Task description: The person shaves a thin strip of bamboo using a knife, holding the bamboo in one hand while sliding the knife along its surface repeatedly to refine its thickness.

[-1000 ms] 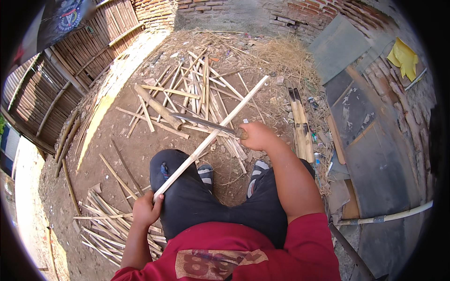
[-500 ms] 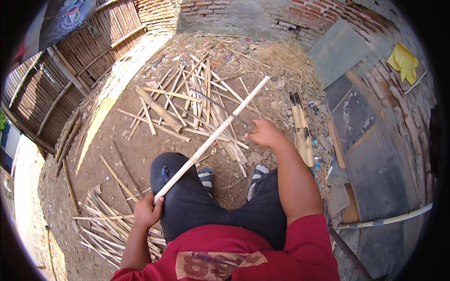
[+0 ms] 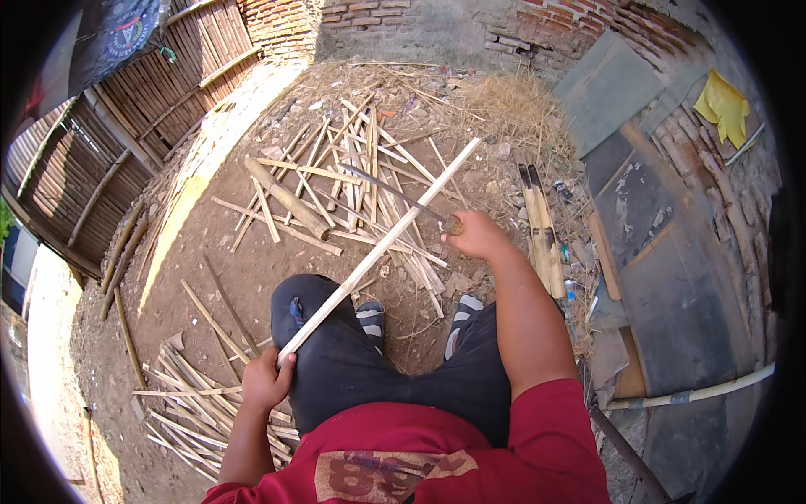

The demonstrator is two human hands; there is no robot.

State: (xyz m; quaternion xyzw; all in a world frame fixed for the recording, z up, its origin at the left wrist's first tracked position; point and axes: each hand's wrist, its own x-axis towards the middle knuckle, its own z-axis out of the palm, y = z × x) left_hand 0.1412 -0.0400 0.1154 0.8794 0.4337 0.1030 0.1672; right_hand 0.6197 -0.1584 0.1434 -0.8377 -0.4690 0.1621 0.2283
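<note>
My left hand (image 3: 267,380) is closed around the lower end of a long pale bamboo strip (image 3: 369,259), which slants up and away to the right across my left thigh. In my right hand (image 3: 477,233) is the short handle of a machete-like knife (image 3: 403,196). Its dark, narrow blade points to the far left and crosses the strip near the strip's upper part. Whether the edge is pressed into the bamboo cannot be made out.
Many loose bamboo strips (image 3: 369,160) lie heaped ahead, beside a thick bamboo piece (image 3: 290,197). Another pile (image 3: 193,412) is by my left side. Split bamboo (image 3: 541,235) lies at right, near dark boards (image 3: 672,277). A brick wall (image 3: 378,18) stands beyond.
Almost nothing differs. The view has shifted slightly, and both hands keep their hold on the strip and the knife.
</note>
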